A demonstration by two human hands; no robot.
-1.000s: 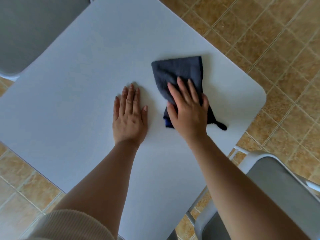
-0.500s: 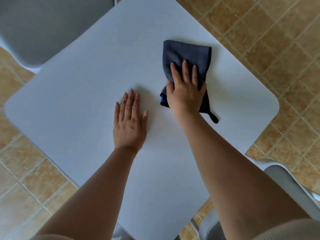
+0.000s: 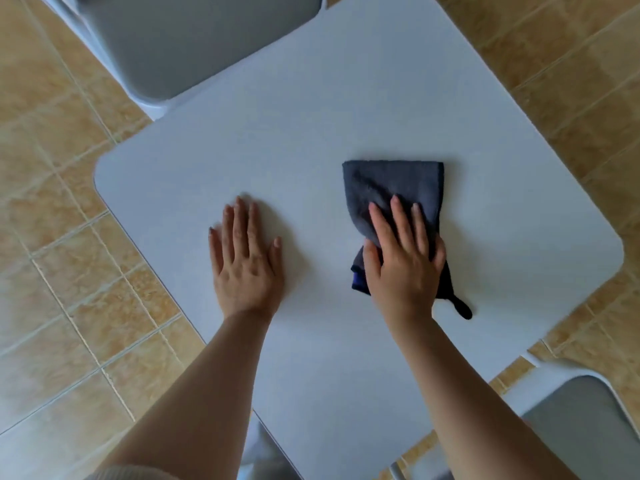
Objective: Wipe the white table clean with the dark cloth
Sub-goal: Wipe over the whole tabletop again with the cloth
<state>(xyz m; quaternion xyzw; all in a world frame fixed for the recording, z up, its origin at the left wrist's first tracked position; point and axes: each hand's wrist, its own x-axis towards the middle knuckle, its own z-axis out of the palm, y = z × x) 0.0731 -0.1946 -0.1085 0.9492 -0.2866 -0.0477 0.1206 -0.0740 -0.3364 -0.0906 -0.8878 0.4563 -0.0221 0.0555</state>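
Observation:
A square white table [image 3: 346, 98] with rounded corners fills the middle of the view. A dark grey cloth [image 3: 394, 185] lies flat on its right half, with a small loop tag trailing at its near right corner. My right hand [image 3: 403, 258] presses palm-down on the near part of the cloth, fingers spread over it. My left hand [image 3: 246, 258] rests flat on the bare tabletop to the left of the cloth, fingers together, holding nothing.
A grey-seated chair [image 3: 194, 39] stands at the table's far left side. Another grey chair [image 3: 581, 427] sits at the near right corner. Tan floor tiles [image 3: 62, 237] surround the table.
My right hand has drawn the cloth back toward me after pushing it away from me. The view has shifted, so the table's left corner now shows. My left hand stays planted.

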